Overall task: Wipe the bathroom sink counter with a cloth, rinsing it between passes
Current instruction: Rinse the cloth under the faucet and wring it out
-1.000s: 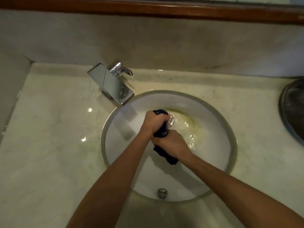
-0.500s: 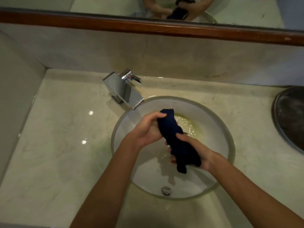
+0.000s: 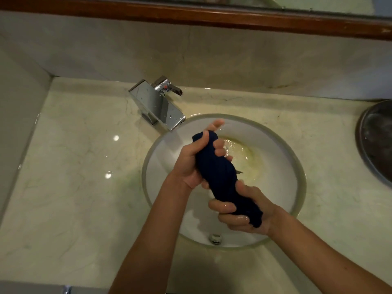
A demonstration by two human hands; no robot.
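Observation:
A dark blue cloth (image 3: 220,175) is twisted into a thick roll above the round white sink (image 3: 282,166). My left hand (image 3: 191,164) grips its upper end, fingers wrapped around it. My right hand (image 3: 239,215) grips its lower end, wet and glossy. Both hands hold the cloth over the basin, clear of the pale marble counter (image 3: 74,187). A little water lies in the bowl around a yellowish stain (image 3: 248,155).
A chrome faucet (image 3: 157,105) stands at the sink's back left, its spout over the rim. A round metal basin (image 3: 375,141) sits at the right edge. A wood-framed mirror (image 3: 191,13) runs above the backsplash. An overflow hole (image 3: 215,238) marks the sink's near wall.
The cloth went from a tight wad squeezed low in the basin to a longer roll lifted higher, and my hands have shifted apart along it and twisted it.

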